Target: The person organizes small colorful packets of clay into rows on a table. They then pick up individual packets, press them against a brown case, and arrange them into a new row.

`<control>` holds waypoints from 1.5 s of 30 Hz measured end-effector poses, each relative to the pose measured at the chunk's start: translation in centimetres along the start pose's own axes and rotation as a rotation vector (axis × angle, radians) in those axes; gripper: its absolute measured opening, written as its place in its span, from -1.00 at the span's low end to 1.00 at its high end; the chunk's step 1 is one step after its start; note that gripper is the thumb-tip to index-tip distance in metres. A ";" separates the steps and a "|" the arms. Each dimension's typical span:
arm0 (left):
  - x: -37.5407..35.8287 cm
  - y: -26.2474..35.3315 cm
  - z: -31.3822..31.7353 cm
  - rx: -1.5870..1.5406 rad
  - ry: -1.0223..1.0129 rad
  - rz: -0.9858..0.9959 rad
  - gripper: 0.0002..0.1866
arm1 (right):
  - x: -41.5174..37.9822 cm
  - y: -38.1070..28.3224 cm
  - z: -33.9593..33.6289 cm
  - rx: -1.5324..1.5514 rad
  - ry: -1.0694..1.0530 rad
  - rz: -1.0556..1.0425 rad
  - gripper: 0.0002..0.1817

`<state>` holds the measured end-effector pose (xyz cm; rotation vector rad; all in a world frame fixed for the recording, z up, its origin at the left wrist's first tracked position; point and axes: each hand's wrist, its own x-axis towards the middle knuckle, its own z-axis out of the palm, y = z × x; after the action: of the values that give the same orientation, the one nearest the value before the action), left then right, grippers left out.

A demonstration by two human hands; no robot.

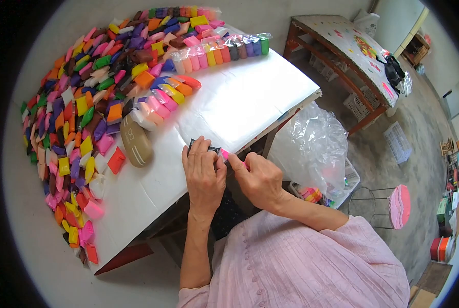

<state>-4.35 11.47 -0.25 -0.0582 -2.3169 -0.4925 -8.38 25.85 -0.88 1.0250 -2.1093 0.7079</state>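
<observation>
At the front edge of the white-covered table (209,118), my left hand (204,172) presses down over a black packet (212,149), its fingers close together. Beside it, my right hand (257,178) has its fingers curled, with the index finger on a small pink piece (224,154) next to the black packet. More pink shows just behind that finger. Left of my hands lies an olive-brown case (136,142). Beyond it rest a fan of coloured packets (160,102) and a clear strip of packets in a row (219,54).
A large heap of coloured packets (75,123) covers the table's left side. Right of the table, a clear plastic bag (311,149) sits over a white basket (351,179). Farther right are a pink-topped stool (399,207), a white crate (397,142) and a second table (337,38).
</observation>
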 end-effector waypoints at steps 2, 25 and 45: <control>0.0 0.0 0.0 -0.002 -0.003 0.000 -0.86 | -0.1 -0.3 0.0 -0.022 -0.032 0.036 -0.53; 0.0 -0.2 0.0 0.010 -0.015 0.018 -0.86 | -0.6 0.3 0.8 0.088 0.041 0.026 -0.51; 1.8 0.2 -2.7 -0.658 -0.048 -0.369 -0.96 | 8.2 10.1 2.5 -0.192 -0.233 -0.064 -0.82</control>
<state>-3.82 10.52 2.80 0.0447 -2.1189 -1.4353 -21.32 25.84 2.09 1.1057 -2.2794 0.3595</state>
